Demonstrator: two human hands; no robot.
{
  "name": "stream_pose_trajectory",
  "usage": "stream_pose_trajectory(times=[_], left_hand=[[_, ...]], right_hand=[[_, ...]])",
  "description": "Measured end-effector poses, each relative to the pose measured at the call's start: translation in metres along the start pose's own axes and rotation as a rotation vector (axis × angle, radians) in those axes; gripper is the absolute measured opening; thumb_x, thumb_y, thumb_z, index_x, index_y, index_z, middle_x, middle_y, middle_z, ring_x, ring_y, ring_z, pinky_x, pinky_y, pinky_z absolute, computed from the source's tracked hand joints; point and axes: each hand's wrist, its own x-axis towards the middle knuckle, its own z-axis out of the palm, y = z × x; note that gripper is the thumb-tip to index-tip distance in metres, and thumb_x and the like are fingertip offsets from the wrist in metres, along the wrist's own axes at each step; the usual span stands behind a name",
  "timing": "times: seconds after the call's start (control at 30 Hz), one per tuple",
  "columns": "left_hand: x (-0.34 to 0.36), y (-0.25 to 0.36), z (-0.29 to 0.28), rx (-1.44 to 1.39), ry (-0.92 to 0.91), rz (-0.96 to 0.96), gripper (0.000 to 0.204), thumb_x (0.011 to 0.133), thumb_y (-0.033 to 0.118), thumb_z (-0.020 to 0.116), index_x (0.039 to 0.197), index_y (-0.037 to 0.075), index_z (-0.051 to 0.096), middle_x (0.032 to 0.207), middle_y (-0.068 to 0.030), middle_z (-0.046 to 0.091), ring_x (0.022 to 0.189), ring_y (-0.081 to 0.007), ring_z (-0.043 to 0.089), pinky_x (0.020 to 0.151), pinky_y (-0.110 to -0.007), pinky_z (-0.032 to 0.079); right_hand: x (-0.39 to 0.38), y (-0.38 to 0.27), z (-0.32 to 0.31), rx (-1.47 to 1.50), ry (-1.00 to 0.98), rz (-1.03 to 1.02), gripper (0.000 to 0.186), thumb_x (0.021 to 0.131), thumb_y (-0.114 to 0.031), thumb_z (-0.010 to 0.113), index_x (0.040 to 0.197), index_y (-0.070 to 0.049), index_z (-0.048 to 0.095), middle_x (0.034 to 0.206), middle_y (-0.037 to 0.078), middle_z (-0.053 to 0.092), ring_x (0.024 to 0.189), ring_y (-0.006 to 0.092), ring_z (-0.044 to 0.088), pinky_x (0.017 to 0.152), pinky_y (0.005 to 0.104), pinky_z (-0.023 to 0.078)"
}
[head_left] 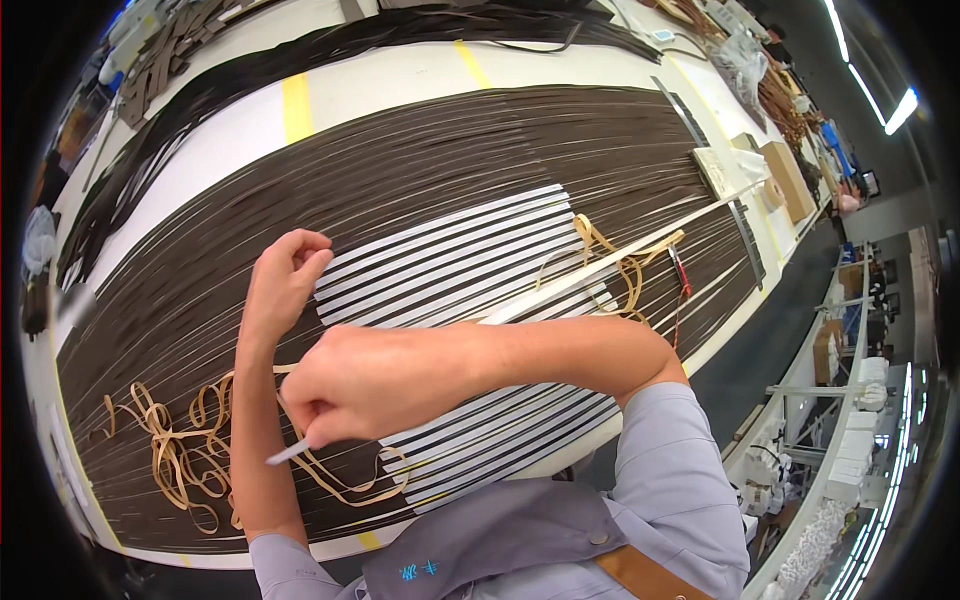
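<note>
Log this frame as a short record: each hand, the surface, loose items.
Left hand: fingers curled, by the left edge of the white strips; unclear whether it holds anything
Right hand: gripping a thin pale piece, below the left hand in the picture
Surface: dark brown strips side by side, alternating with white ones mid-span
Loose items: tangled tan ribbon lower left; long pale stick lying right of centre

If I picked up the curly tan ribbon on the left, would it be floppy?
Probably: the curly tan ribbon bends into loose loops. It's likely light, because it looks thin and narrow. It might tangle, since its loops cross each other.
</note>
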Motion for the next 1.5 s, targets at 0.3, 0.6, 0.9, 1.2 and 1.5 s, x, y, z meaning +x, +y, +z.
stream_pose_trajectory(times=[0.3, 0.6, 0.9, 1.2, 1.5], left_hand=[[-0.014, 0.051, 0.010, 0.057, -0.139, 0.115, 0.026, 0.088, 0.019, 0.063, 0.104, -0.002, 0.066, 0.077, -0.0081, 0.062, 0.067, -0.0157, 0.055, 0.063, -0.032, 0.047], [-0.002, -0.034, -0.058, 0.172, 0.211, -0.142, 0.021, 0.081, 0.017, 0.066, 0.091, -0.002, 0.069, 0.083, -0.0141, 0.070, 0.078, -0.0248, 0.067, 0.073, -0.035, 0.052], [-0.001, -0.045, -0.045, 0.175, 0.188, -0.050, 0.013, 0.081, 0.009, 0.065, 0.089, -0.001, 0.066, 0.084, -0.0131, 0.063, 0.083, -0.0267, 0.063, 0.076, -0.038, 0.050], [0.004, -0.057, -0.031, 0.244, 0.158, -0.004, 0.012, 0.082, 0.009, 0.067, 0.089, -0.001, 0.067, 0.081, -0.0103, 0.060, 0.076, -0.0226, 0.059, 0.071, -0.036, 0.049], [0.004, -0.054, -0.031, 0.240, 0.151, -0.044, 0.015, 0.084, 0.011, 0.064, 0.089, -0.002, 0.067, 0.084, -0.0110, 0.060, 0.079, -0.0234, 0.060, 0.075, -0.036, 0.049]], right_hand=[[0.052, -0.015, 0.020, -0.006, 0.021, -0.377, 0.024, 0.087, -0.019, 0.061, 0.089, 0.004, 0.066, 0.073, 0.014, 0.066, 0.068, 0.0242, 0.063, 0.067, 0.0357, 0.051], [0.054, 0.088, -0.078, -0.052, 0.317, 0.484, 0.023, 0.087, -0.022, 0.067, 0.073, -0.005, 0.062, 0.061, -0.002, 0.056, 0.048, 0.0045, 0.046, 0.043, 0.0211, 0.036], [0.077, 0.111, -0.093, -0.083, 0.341, 0.615, 0.021, 0.084, -0.022, 0.068, 0.071, -0.005, 0.064, 0.059, -0.002, 0.055, 0.044, 0.0038, 0.042, 0.043, 0.0216, 0.033], [0.080, 0.122, -0.087, -0.033, 0.339, 0.669, 0.024, 0.083, -0.022, 0.070, 0.067, -0.005, 0.063, 0.058, -0.002, 0.055, 0.047, 0.0050, 0.044, 0.045, 0.0227, 0.035], [0.083, 0.127, -0.084, -0.087, 0.350, 0.675, 0.027, 0.084, -0.025, 0.070, 0.066, -0.007, 0.062, 0.058, -0.002, 0.056, 0.046, 0.0057, 0.045, 0.044, 0.0232, 0.035]])
